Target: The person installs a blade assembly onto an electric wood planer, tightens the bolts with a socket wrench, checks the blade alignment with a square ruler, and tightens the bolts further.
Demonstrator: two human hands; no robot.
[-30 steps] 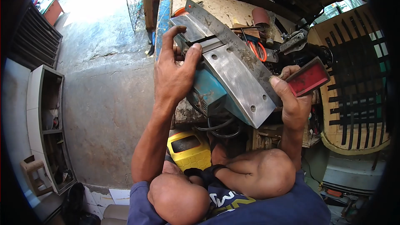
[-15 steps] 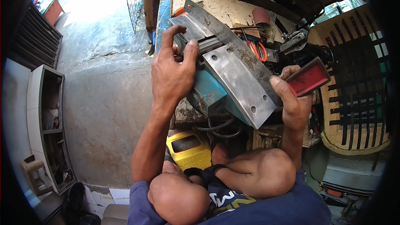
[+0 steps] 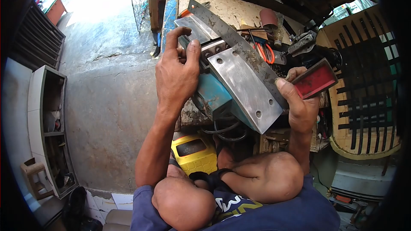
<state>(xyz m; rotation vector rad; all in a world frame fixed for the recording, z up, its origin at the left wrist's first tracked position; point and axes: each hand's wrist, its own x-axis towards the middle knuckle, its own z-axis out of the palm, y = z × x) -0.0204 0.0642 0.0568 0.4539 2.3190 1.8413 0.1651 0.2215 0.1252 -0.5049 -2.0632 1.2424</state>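
An electric planer [image 3: 214, 94] with a teal body lies bottom up, its shiny metal sole [image 3: 244, 85] facing me. In the gap between the sole plates, the cutter drum [image 3: 214, 49] shows its bolts. My left hand [image 3: 177, 75] is curled on the planer's left side, the thumb close to the drum. A long, stained steel blade [image 3: 244, 47], tapered like a handsaw's, stands along the sole's right edge. My right hand [image 3: 302, 102] grips its near end and a dark, red-faced block [image 3: 317, 79]; whether these are joined I cannot tell.
Behind the planer is a worn workbench [image 3: 218, 2] bearing orange-handled pliers [image 3: 267, 53], a pink cylinder [image 3: 268, 18] and cluttered metal tools. A yellow case [image 3: 195, 162] sits below, by my feet. A black-strapped wooden frame [image 3: 364, 94] stands at right.
The cutter drum has turned, so bolts now show where a smooth bar was. My left thumb has shifted slightly, and the steel blade and right hand have moved a little left.
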